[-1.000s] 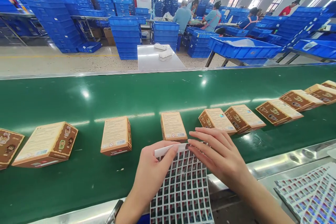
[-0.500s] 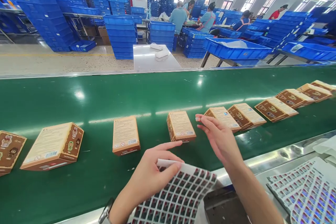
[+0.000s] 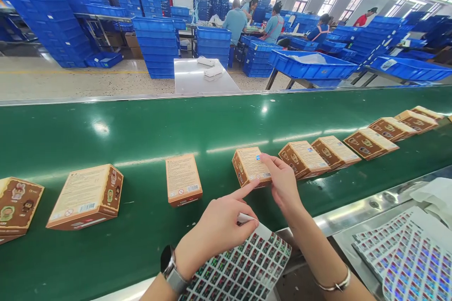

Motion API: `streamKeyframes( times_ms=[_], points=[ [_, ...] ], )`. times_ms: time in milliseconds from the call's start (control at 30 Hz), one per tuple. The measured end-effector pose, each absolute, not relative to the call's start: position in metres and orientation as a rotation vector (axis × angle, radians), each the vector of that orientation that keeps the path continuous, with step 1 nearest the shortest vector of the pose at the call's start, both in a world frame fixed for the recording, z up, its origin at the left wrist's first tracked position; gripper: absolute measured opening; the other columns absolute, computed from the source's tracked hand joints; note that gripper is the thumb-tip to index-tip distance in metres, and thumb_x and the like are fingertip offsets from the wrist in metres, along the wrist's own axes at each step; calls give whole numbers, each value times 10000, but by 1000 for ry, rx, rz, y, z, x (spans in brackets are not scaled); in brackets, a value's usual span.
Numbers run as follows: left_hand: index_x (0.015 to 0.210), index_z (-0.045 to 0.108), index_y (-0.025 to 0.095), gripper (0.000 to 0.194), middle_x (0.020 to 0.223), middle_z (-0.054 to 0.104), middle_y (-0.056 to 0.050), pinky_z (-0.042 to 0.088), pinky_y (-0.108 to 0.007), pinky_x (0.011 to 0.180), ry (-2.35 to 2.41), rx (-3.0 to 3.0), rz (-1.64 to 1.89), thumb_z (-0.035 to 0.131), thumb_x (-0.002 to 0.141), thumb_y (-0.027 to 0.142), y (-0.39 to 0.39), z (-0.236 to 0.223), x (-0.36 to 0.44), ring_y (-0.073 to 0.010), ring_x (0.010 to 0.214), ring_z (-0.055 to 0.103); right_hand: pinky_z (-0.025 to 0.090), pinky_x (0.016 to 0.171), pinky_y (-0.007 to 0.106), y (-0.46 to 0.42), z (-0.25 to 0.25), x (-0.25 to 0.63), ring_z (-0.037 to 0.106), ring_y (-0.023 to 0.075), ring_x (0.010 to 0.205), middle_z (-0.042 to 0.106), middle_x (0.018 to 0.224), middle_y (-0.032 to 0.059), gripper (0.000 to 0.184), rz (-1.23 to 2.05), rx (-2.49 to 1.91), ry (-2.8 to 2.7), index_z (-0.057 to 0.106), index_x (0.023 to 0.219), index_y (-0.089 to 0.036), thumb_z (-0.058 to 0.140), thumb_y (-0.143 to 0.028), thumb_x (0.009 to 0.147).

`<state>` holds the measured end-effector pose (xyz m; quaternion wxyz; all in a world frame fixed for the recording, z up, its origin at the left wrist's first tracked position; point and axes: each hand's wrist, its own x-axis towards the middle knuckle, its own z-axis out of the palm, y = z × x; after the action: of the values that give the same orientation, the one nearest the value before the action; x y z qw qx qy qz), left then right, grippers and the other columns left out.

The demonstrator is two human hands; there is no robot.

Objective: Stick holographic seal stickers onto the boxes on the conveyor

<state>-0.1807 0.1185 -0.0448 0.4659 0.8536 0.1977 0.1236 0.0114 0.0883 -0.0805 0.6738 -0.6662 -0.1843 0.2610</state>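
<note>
Cardboard box (image 3: 251,166) is lying on the green belt (image 3: 148,127) under the right hand (image 3: 282,183), whose fingertips are pressing a small sticker (image 3: 258,156) onto it. Just beside, the left hand (image 3: 215,233) is pinching the sticker sheet (image 3: 243,268), forefinger extended.

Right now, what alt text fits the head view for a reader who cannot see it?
The right hand presses a small sticker onto a brown cardboard box on the green conveyor belt, while the left hand holds a holographic sticker sheet. More boxes line the belt.
</note>
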Motion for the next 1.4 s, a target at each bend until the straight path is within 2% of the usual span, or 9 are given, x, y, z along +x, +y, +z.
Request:
streamKeyframes(
  times_ms=[133, 333, 467, 633, 833, 1067, 1167, 1267, 1400],
  points=[
    [768, 816, 260, 225, 1505, 528, 29, 524, -294, 656, 459, 2101, 274, 615, 812, 170, 121, -41, -178, -213, 796, 764, 545, 740, 375, 85, -78, 15, 690, 257, 840, 754, 893, 91, 358, 465, -1638, -539, 701, 852, -177, 742, -507, 718],
    [760, 813, 249, 202, 1531, 495, 6, 541, -319, 813, 413, 2053, 251, 633, 799, 165, 124, -44, -171, -258, 1007, 744, 508, 793, 422, 86, -70, 32, 683, 267, 773, 739, 802, 80, 472, 223, -1869, -725, 610, 1022, -172, 761, -495, 714],
    [780, 811, 217, 202, 1316, 702, -67, 536, -312, 883, 425, 1882, 311, 619, 833, 185, 122, -45, -180, -277, 1117, 707, 494, 806, 458, 89, -66, 43, 680, 281, 730, 727, 715, 74, 455, 101, -1936, -806, 574, 1106, -141, 678, -457, 797],
    [844, 800, 171, 239, 786, 790, -46, 495, -251, 619, 757, 1671, 434, 607, 887, 304, 124, -40, -215, -205, 709, 705, 511, 865, 426, 64, -45, 19, 691, 271, 974, 748, 1019, 97, 257, 1, -1847, -1100, 654, 1073, -209, 582, -404, 921],
    [778, 770, 161, 297, 700, 721, -23, 428, -230, 585, 960, 1542, 614, 656, 865, 420, 111, -25, -191, -157, 626, 590, 543, 885, 374, 17, -19, 27, 682, 208, 990, 744, 1064, 44, 165, 100, -1439, -1902, 671, 1112, -241, 648, -238, 950],
    [791, 763, 173, 300, 686, 678, -8, 409, -232, 597, 966, 1542, 638, 651, 879, 437, 101, -17, -177, -153, 639, 555, 496, 927, 436, 15, -19, 24, 662, 235, 1034, 753, 1054, 59, 219, -316, -1392, -1964, 666, 1088, -223, 659, -86, 917],
    [776, 749, 172, 306, 620, 645, 3, 379, -231, 541, 994, 1550, 628, 633, 888, 432, 105, -19, -185, -148, 576, 543, 485, 935, 421, 15, -18, 15, 663, 227, 1045, 754, 1065, 44, 200, -247, -1354, -1904, 682, 1009, -240, 660, -72, 902],
    [777, 757, 178, 267, 762, 744, -37, 465, -250, 619, 965, 1571, 601, 625, 893, 380, 109, -22, -188, -202, 716, 673, 506, 919, 401, 24, -23, 20, 661, 225, 1057, 744, 1065, 37, 70, 200, -1406, -1568, 682, 868, -247, 663, -192, 907],
    [785, 793, 203, 205, 1378, 658, -77, 524, -265, 741, 772, 1722, 497, 622, 881, 261, 111, -25, -187, -302, 1214, 639, 511, 918, 385, 60, -40, 32, 649, 250, 1107, 725, 1176, 74, 199, 783, -1455, -848, 723, 811, -214, 741, -413, 812]
  ],
)
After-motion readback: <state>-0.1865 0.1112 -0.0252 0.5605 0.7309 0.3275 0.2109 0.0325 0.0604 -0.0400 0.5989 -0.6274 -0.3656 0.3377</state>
